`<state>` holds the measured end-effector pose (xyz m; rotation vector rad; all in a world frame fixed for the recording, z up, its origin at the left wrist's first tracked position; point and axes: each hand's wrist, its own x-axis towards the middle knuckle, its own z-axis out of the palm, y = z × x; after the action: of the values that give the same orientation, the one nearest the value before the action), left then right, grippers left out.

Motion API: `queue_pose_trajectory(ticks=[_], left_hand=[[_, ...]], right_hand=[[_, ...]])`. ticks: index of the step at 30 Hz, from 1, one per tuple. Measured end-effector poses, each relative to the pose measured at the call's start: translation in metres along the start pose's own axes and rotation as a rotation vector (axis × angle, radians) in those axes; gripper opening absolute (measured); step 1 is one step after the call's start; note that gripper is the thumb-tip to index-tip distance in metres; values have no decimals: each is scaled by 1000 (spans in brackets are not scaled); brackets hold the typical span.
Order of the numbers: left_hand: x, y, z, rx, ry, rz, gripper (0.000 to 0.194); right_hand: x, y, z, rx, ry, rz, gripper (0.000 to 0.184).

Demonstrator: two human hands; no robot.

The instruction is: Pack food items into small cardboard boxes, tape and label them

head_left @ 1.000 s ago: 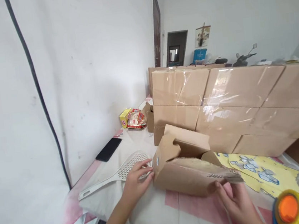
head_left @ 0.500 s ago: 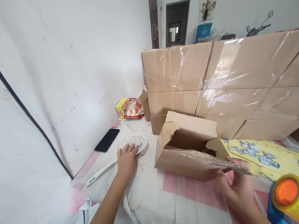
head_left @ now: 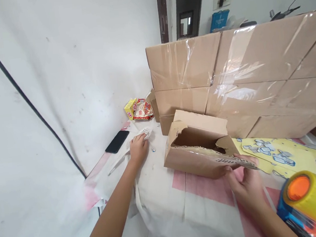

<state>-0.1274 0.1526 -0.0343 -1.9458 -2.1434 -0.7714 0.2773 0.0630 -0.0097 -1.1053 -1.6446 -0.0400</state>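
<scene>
My left hand (head_left: 138,148) lies on the white perforated plastic scoop (head_left: 146,132) on the cloth-covered table, fingers curled over its head; the handle points toward the table's left edge. My right hand (head_left: 247,184) grips the torn front flap of a small open cardboard box (head_left: 198,150) that lies in the middle of the table with its opening facing up.
A wall of taped cardboard cartons (head_left: 244,78) stands behind the box. A black phone (head_left: 117,141) and snack packets (head_left: 138,109) lie by the white wall. Yellow printed sheets (head_left: 276,154) lie at the right. A yellow tape dispenser (head_left: 312,199) sits at the lower right.
My left hand left the box's side and slid away to the left with the scoop toward the wall. My right hand kept hold of the box flap.
</scene>
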Motion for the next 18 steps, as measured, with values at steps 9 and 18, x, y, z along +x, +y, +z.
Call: queue_pose_trajectory(ticks=[9,18], left_hand=[[-33,20,-18,17,-91,74,25],[32,22,-32,74,-135,-133,36]], right_hand=[[4,-6,-7,97,-50,93,24],[4,-1,-5,87,-46,65,32]])
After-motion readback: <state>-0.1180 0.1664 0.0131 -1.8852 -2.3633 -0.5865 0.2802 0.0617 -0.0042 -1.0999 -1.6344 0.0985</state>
